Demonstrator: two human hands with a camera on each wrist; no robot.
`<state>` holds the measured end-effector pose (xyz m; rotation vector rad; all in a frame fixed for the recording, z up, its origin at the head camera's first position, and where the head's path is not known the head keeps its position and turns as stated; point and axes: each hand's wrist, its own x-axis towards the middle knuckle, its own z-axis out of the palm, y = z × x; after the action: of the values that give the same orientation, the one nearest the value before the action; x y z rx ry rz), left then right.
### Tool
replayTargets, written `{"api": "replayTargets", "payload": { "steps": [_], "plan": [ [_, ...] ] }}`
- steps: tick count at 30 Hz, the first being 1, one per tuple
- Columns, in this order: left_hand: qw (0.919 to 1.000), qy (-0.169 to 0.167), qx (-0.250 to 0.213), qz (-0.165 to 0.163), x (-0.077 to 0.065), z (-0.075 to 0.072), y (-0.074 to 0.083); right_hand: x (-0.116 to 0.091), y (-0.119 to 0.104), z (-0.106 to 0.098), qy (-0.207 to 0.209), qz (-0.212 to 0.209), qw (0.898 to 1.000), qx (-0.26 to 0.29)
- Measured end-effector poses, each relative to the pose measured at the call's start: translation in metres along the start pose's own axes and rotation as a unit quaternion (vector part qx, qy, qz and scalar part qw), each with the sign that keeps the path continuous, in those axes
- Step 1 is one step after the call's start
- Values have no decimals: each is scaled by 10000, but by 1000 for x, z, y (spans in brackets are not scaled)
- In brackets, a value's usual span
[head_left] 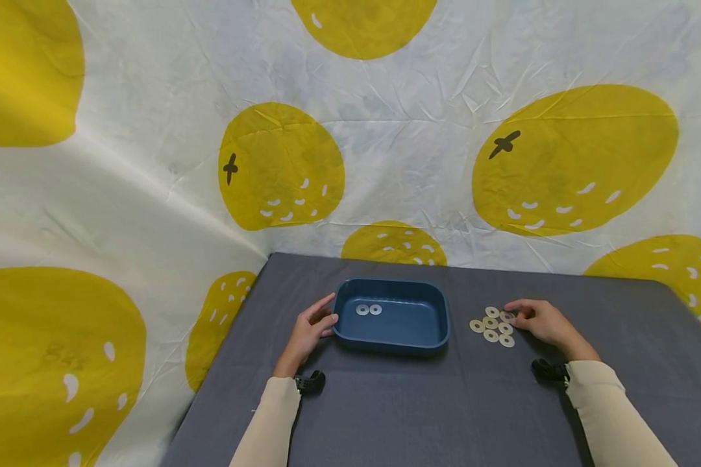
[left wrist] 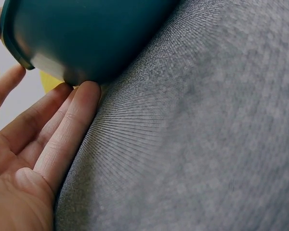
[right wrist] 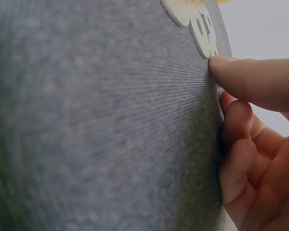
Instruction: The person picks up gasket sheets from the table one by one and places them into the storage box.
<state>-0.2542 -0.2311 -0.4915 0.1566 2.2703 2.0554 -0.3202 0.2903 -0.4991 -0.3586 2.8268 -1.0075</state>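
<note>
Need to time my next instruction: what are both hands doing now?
Left hand: open, touching the left end of the tray.
Right hand: at the washers; cannot tell whether it grips one.

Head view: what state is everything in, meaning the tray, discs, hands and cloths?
Blue tray: upright, open-topped, holding two discs.
Tray discs: flat, side by side.
Table discs: clustered.
Left hand: fingers against the tray's left end.
Right hand: fingertips at the cluster's edge; pinch unclear.
Grey tablecloth: spread out.
Patterned curtain: hanging, creased.
</note>
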Motion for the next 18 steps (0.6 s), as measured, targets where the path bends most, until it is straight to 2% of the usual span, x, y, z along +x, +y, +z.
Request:
{"api": "replayTargets", "payload": {
  "steps": [3,10,14,18],
  "plan": [
    [10000,18,-28,-10,1,0,-2,0,0,0,-13,-6,10000,-11],
    [9998,178,30,9,15,-3,-29,2,-2,3,3,-24,9999,-100],
    [9999,101,35,-60,16,-5,-31,2,-5,3,-15,-38,9999,-150],
    [9998,187,50,18,15,-4,-34,3,-5,4,-63,1,9999,-159]
  ]
}}
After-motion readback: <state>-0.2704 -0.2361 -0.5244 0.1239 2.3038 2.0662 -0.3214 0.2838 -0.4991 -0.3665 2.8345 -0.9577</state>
